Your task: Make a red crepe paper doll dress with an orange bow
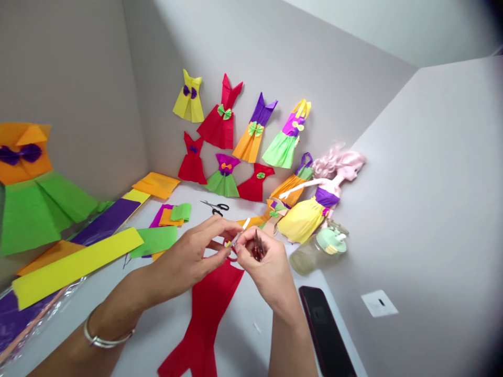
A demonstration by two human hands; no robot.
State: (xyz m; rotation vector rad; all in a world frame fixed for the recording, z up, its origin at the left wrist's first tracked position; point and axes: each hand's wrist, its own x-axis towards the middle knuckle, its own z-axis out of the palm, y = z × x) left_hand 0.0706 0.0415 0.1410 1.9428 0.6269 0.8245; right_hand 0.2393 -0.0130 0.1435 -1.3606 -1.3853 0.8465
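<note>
Between my two hands is a narrow white strip (246, 224), pointing up and to the right. My left hand (192, 256) pinches it between thumb and fingers. My right hand (267, 264) is closed at its lower end, fingertips close to the left ones. Something dark and shiny (258, 247) shows inside my curled right fingers; I cannot make out what it is. Behind the fingertips a red looped thing (231, 253) is partly hidden. Below lies a red folded paper dress (210, 303), flat on the table, its top covered by my hands.
Black-handled scissors (217, 206) lie beyond my hands. Coloured paper pieces (157, 241) and a yellow strip (78, 267) are at left. At right are a doll (310, 209), a lidded bottle (314, 254) and a phone (326, 330). Several paper dresses (223, 112) hang on the wall.
</note>
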